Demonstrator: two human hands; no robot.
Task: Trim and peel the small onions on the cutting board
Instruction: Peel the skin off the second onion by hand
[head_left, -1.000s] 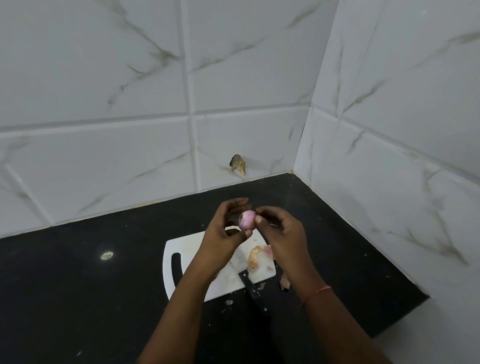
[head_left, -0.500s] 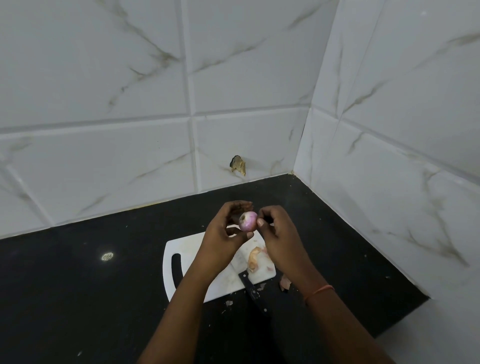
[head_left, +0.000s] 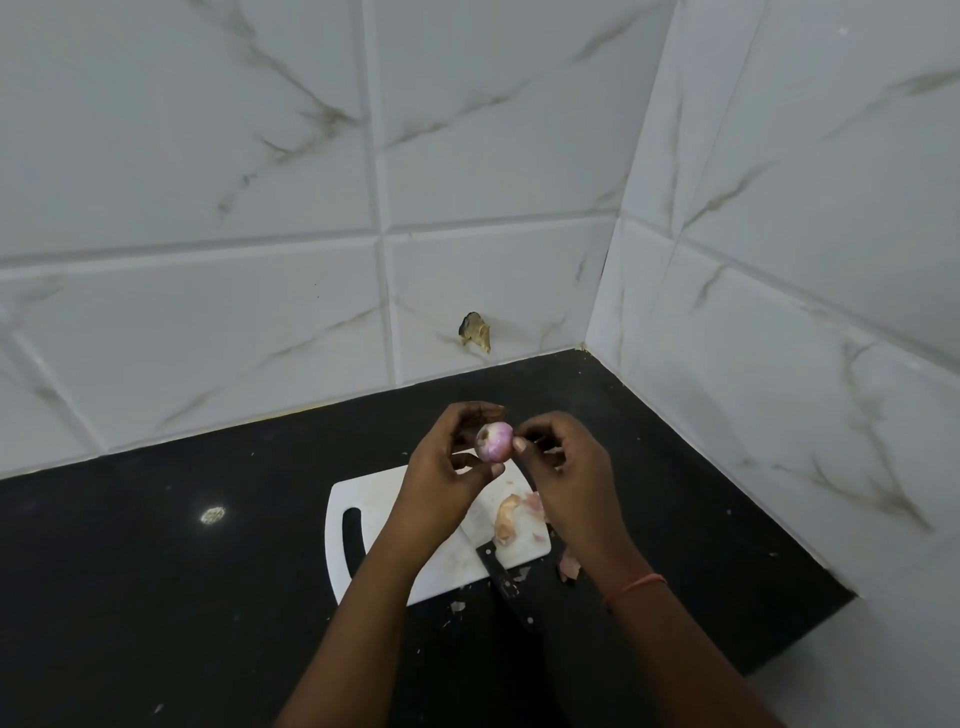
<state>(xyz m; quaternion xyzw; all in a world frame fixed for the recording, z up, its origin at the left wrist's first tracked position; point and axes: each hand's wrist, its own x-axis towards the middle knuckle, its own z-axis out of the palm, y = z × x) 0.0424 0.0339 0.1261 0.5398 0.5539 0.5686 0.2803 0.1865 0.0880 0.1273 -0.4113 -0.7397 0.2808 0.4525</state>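
On the far left of the black counter (head_left: 156, 597) sits a small pale spot (head_left: 213, 515). Further right lies the white cutting board (head_left: 374, 499), its handle slot toward the left edge. The left hand (head_left: 441, 478) is raised above the board, forearm rising from the bottom of the view, fingers curled round a small pinkish onion (head_left: 493, 441), with the thumb beneath it and the other fingers arched over the top. The onion is in the air, clear of the board, its trimmed end turned toward the camera. The right hand (head_left: 566, 467) meets it from the right, thumb and forefinger pinching at the onion's side, the other fingers loosely curled; an orange thread (head_left: 636, 584) circles that wrist. Below the hands, peelings (head_left: 511, 522) lie on the board, and a black-handled knife (head_left: 506, 584) rests across its near edge. White marble-patterned tiles (head_left: 779, 260) line the corner.
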